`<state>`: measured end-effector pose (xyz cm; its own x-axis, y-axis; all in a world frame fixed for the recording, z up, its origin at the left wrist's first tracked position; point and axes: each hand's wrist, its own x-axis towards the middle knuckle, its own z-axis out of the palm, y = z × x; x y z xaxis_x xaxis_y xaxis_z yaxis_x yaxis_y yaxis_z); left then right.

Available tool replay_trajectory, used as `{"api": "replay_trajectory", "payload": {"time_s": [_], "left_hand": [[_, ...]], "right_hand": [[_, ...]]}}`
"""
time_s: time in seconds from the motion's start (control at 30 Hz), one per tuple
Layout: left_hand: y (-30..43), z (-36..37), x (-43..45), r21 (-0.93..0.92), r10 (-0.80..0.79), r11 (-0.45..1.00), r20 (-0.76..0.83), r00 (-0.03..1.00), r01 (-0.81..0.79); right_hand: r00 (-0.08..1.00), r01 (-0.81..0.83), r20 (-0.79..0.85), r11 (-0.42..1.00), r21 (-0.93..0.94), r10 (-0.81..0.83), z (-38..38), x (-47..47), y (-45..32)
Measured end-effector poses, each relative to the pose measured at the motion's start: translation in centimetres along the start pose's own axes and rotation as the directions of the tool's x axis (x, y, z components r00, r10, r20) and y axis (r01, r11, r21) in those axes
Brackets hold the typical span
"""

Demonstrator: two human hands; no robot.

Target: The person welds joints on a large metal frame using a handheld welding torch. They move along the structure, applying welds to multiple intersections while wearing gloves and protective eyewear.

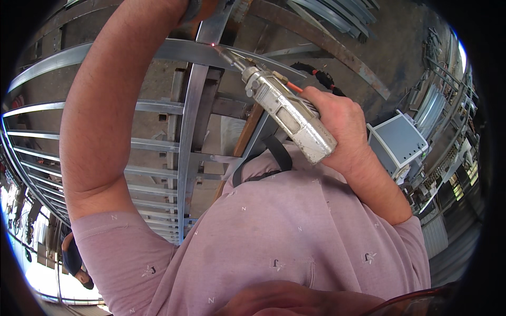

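Observation:
My right hand (340, 122) is closed around a metal handheld laser welding gun (292, 114), with an orange line beside its neck. The gun's tip meets a joint between a long galvanized steel bar (174, 51) and a crossing steel tube (213, 29); a small red glow shows there. My left arm reaches over the metal frame to the top edge. Only part of my left hand (205, 8) shows there, dark and cut off, beside a grey band at the wrist; its fingers are hidden. A steel upright (192, 118) joins several parallel bars (156, 144) of the frame.
Rusty steel beams (332, 51) and stacked metal profiles (340, 15) lie beyond the frame. A grey box-shaped cabinet (399, 138) stands at the right. A black cable (324, 79) runs behind the gun. Another person (73, 256) is at the far lower left. A black strap (278, 152) hangs at my waist.

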<state>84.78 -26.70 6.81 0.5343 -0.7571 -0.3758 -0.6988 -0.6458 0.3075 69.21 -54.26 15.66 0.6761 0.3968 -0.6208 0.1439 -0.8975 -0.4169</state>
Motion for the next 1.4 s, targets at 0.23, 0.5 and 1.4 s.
{"api": "replay_trajectory", "payload": {"time_s": [0.23, 0.5, 1.4], "left_hand": [[-0.4, 0.1, 0.6, -0.007, 0.015, 1.0, -0.019, 1.0, -0.015], [0.6, 0.0, -0.6, -0.011, 0.006, 1.0, 0.001, 1.0, -0.006], [0.1, -0.2, 0.3, 0.04, 0.088, 0.995, 0.012, 0.996, -0.088]], "right_hand": [[1.0, -0.024, 0.014, 1.0, 0.008, 0.024, -0.2, 0.2, -0.1], [0.999, 0.035, -0.027, 0.999, 0.007, -0.035, -0.3, 0.1, 0.1], [0.997, 0.069, -0.022, 0.998, 0.003, -0.068, -0.6, -0.2, 0.8]]}}
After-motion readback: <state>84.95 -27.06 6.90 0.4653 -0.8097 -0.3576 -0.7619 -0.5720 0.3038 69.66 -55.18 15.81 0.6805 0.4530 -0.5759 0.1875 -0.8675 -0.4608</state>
